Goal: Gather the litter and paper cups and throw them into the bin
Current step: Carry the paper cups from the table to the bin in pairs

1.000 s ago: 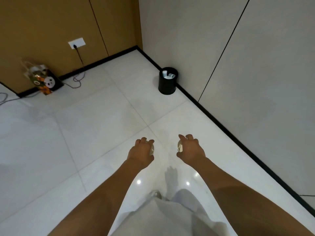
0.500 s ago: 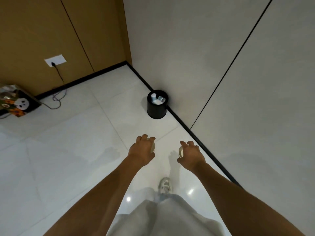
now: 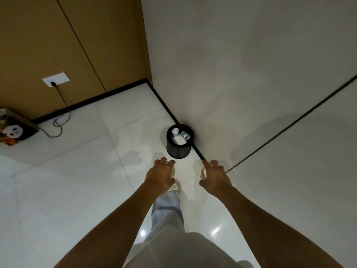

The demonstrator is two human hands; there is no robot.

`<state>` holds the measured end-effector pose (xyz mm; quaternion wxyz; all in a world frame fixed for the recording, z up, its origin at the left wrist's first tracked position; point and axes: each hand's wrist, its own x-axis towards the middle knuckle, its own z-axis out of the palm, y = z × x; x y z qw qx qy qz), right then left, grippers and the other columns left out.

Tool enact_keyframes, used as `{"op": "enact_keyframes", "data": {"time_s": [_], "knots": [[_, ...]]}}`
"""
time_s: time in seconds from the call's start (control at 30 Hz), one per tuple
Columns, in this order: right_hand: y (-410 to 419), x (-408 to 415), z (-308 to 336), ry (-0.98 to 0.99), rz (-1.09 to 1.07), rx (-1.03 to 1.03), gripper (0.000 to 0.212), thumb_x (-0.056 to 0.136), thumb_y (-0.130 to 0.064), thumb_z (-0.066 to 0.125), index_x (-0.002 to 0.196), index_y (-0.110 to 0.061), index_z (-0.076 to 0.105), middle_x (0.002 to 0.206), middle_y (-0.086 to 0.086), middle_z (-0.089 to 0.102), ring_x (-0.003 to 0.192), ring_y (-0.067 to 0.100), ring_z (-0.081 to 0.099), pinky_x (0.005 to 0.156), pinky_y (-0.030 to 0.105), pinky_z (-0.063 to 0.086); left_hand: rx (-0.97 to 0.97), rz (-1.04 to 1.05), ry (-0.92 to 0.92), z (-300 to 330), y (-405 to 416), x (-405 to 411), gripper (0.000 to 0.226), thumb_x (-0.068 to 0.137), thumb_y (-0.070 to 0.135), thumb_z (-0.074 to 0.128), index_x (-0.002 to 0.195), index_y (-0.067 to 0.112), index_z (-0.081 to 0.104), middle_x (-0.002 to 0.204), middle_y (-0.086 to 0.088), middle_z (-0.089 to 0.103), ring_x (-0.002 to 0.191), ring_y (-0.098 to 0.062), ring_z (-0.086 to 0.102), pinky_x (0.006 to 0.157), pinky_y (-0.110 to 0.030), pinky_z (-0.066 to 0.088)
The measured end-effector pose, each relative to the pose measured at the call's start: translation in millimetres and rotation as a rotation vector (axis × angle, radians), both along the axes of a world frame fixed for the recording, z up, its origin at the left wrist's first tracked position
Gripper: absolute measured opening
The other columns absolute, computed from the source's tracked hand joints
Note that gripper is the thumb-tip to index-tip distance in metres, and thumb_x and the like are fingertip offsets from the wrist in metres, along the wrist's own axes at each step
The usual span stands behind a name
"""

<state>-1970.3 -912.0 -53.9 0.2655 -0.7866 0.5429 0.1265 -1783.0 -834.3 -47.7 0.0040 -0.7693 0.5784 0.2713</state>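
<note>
A black round bin [image 3: 178,149] stands on the floor against the right wall's skirting, with white paper cups [image 3: 175,132] lying inside it. My left hand [image 3: 159,176] grips a paper cup [image 3: 172,172], of which only a sliver shows past the fingers. My right hand [image 3: 215,176] grips another paper cup [image 3: 202,173], its open rim facing left. Both hands are held out just short of the bin, one on either side of its near edge.
The grey wall runs along the right with a black skirting [image 3: 199,151]. A brown panelled wall with a socket [image 3: 56,79] and a trailing cable [image 3: 58,124] is at the back left. A printed bag [image 3: 13,130] sits at the far left. White tiles [image 3: 67,180] stretch leftwards.
I have walked towards the bin, which now sits much nearer, right in front of my hands. Both hands still hold their cups in the same pose.
</note>
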Motion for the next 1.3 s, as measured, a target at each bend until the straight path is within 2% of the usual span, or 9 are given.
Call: {"op": "enact_keyframes", "data": {"time_s": [0.17, 0.37, 0.6, 0.77, 0.83, 1.07, 1.3], "knots": [[-97.7, 53.4, -3.1, 0.016, 0.016, 0.019, 0.076, 0.085, -0.029, 0.067, 0.149, -0.022, 0.026, 0.143, 0.007, 0.031, 0.125, 0.028, 0.037, 0.095, 0.037, 0.047, -0.012, 0.032, 0.036, -4.0, -95.3, 46.4, 0.06, 0.087, 0.027, 0.059, 0.142, 0.023, 0.035, 0.142, -0.003, 0.035, 0.129, -0.023, 0.034, 0.092, -0.035, 0.047], [-187.2, 109.4, 0.4, -0.014, 0.061, 0.055, 0.078, 0.084, -0.026, 0.066, 0.15, -0.022, 0.025, 0.142, 0.006, 0.032, 0.123, 0.029, 0.037, 0.091, 0.036, 0.047, 0.015, 0.061, 0.038, -2.3, -181.2, 88.2, 0.056, 0.09, 0.025, 0.056, 0.142, 0.018, 0.035, 0.14, -0.007, 0.037, 0.128, -0.025, 0.035, 0.094, -0.036, 0.046], [-265.4, 143.3, -19.5, 0.043, 0.183, 0.156, 0.076, 0.089, -0.032, 0.064, 0.151, -0.022, 0.02, 0.149, 0.009, 0.027, 0.13, 0.03, 0.034, 0.1, 0.039, 0.043, 0.096, 0.171, 0.11, -21.2, -246.2, 107.1, 0.061, 0.09, 0.027, 0.058, 0.144, 0.019, 0.031, 0.141, -0.006, 0.036, 0.13, -0.024, 0.035, 0.096, -0.037, 0.046], [-316.0, 165.8, -53.7, 0.061, 0.298, 0.211, 0.077, 0.089, -0.034, 0.065, 0.151, -0.022, 0.021, 0.152, 0.008, 0.025, 0.136, 0.029, 0.03, 0.107, 0.038, 0.037, 0.111, 0.357, 0.157, -54.4, -285.3, 114.0, 0.063, 0.089, 0.027, 0.06, 0.143, 0.016, 0.03, 0.141, -0.006, 0.039, 0.128, -0.024, 0.038, 0.096, -0.037, 0.045], [-334.4, 176.9, -72.8, 0.076, 0.335, 0.214, 0.076, 0.09, -0.034, 0.064, 0.151, -0.022, 0.021, 0.152, 0.009, 0.026, 0.138, 0.03, 0.029, 0.11, 0.039, 0.035, 0.136, 0.402, 0.175, -75.6, -299.1, 116.8, 0.067, 0.089, 0.032, 0.061, 0.145, 0.017, 0.028, 0.144, -0.005, 0.036, 0.13, -0.023, 0.036, 0.097, -0.036, 0.044], [-369.6, 211.7, -156.4, 0.119, 0.38, 0.234, 0.075, 0.089, -0.036, 0.066, 0.149, -0.021, 0.024, 0.152, 0.012, 0.028, 0.134, 0.031, 0.036, 0.103, 0.038, 0.041, 0.157, 0.464, 0.173, -165.8, -334.1, 125.8, 0.069, 0.088, 0.04, 0.063, 0.145, 0.019, 0.029, 0.146, -0.004, 0.037, 0.13, -0.023, 0.04, 0.097, -0.034, 0.046], [-392.0, 228.4, -283.8, 0.179, 0.329, 0.271, 0.074, 0.085, -0.035, 0.071, 0.144, -0.015, 0.032, 0.144, 0.011, 0.038, 0.129, 0.03, 0.042, 0.099, 0.035, 0.044, 0.187, 0.546, 0.258, -297.9, -366.4, 131.7, 0.077, 0.084, 0.031, 0.069, 0.146, 0.013, 0.025, 0.148, -0.005, 0.034, 0.136, -0.025, 0.033, 0.103, -0.038, 0.043]]}}
